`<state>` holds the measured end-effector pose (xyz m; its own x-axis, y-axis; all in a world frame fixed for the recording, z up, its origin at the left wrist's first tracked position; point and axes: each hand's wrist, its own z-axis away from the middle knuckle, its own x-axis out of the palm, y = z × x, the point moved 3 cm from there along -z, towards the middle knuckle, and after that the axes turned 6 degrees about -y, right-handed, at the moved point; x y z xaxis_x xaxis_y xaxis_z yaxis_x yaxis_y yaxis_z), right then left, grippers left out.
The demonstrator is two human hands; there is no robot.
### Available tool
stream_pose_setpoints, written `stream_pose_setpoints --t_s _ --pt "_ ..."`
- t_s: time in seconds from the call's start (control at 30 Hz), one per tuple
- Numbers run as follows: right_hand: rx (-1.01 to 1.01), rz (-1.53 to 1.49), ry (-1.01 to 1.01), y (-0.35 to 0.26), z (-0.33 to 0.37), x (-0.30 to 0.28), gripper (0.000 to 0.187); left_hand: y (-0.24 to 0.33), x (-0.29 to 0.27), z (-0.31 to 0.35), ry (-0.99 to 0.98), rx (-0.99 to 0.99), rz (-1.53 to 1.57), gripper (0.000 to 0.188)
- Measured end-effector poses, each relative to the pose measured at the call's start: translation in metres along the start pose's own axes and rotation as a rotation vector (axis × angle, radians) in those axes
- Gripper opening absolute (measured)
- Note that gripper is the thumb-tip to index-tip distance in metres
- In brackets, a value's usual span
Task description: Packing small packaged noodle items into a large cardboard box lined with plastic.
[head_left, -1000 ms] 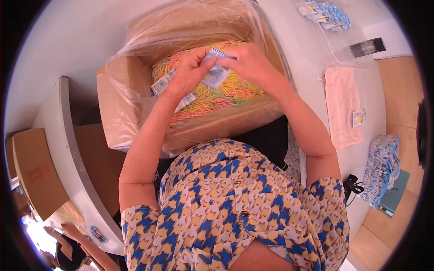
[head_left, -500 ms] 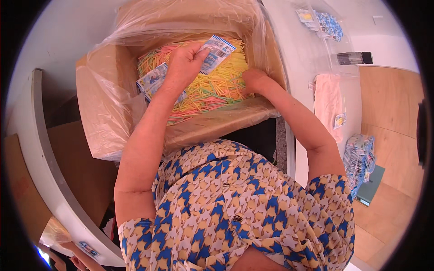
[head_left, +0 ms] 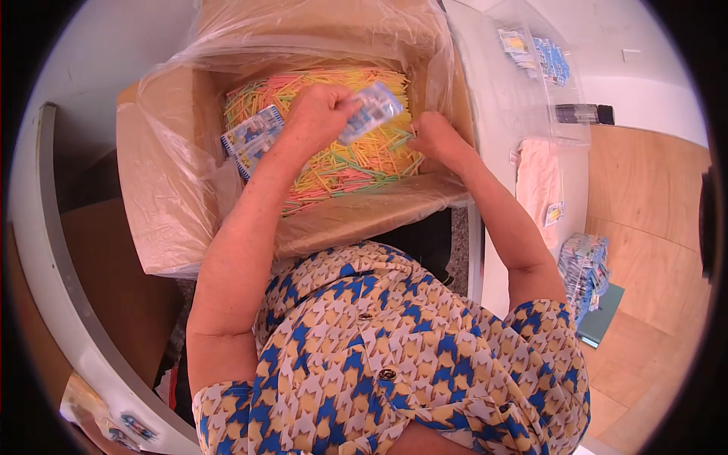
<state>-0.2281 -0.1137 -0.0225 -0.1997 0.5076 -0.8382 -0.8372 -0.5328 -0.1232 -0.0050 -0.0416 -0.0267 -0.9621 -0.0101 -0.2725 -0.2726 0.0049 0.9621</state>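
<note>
My left hand [head_left: 318, 114] is closed on the edge of a small flat blue-and-white printed packet [head_left: 373, 114], blurred a little, above the sticks. Beneath lie masses of thin pastel sticks [head_left: 364, 163] in yellow, pink and green, filling a lined cardboard box [head_left: 163, 167]. At the box's right inner side my right hand [head_left: 441, 142] is closed, its fingertips bent down by the sticks; what they hold is hidden. More blue-and-white packets [head_left: 250, 136] rest on the sticks at the left, partly behind my left forearm.
Clear plastic film lines the box. To the right, a white surface bears a clear bin [head_left: 546, 98] with packets, a dark container [head_left: 585, 114] and a pink cloth [head_left: 535, 182]. Farther down are a bundle of packets [head_left: 584, 269] and a green book-like object [head_left: 603, 317].
My left hand and its packet have shifted right and slightly down, and the packet has tilted. My right hand stays near the box's right side. The whole view has shifted slightly.
</note>
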Motion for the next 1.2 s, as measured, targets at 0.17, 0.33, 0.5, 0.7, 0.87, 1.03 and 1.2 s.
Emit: stream_pose_setpoints --t_s 0.17,0.33,0.5,0.7,0.87,1.03,1.2 --pt "0.079 -0.692 -0.14 -0.008 0.014 -0.035 0.014 0.003 0.025 0.013 -0.496 0.069 0.31 0.016" --pt "-0.162 -1.316 -0.123 -0.065 0.025 -0.043 0.01 0.018 0.03 0.025 -0.583 -0.027 0.625 0.017" --pt "-0.243 -1.332 -0.033 -0.054 0.02 -0.03 0.011 0.017 0.032 0.024 -0.616 -0.164 0.623 0.013" --pt "-0.177 -1.467 -0.039 -0.053 0.024 -0.022 0.018 0.023 0.03 0.024 -0.491 0.055 0.42 0.007" --pt "-0.199 -1.517 0.128 -0.064 0.027 -0.037 0.024 0.029 0.02 0.024 -0.383 0.15 0.299 0.006" --pt "-0.606 -0.85 0.553 -0.085 0.023 -0.047 0.026 0.03 0.026 0.026 -0.404 0.137 0.344 0.007" --pt "-0.428 -0.328 0.665 -0.09 0.028 -0.058 0.028 0.032 0.027 0.025 -0.394 0.113 0.266 0.008"
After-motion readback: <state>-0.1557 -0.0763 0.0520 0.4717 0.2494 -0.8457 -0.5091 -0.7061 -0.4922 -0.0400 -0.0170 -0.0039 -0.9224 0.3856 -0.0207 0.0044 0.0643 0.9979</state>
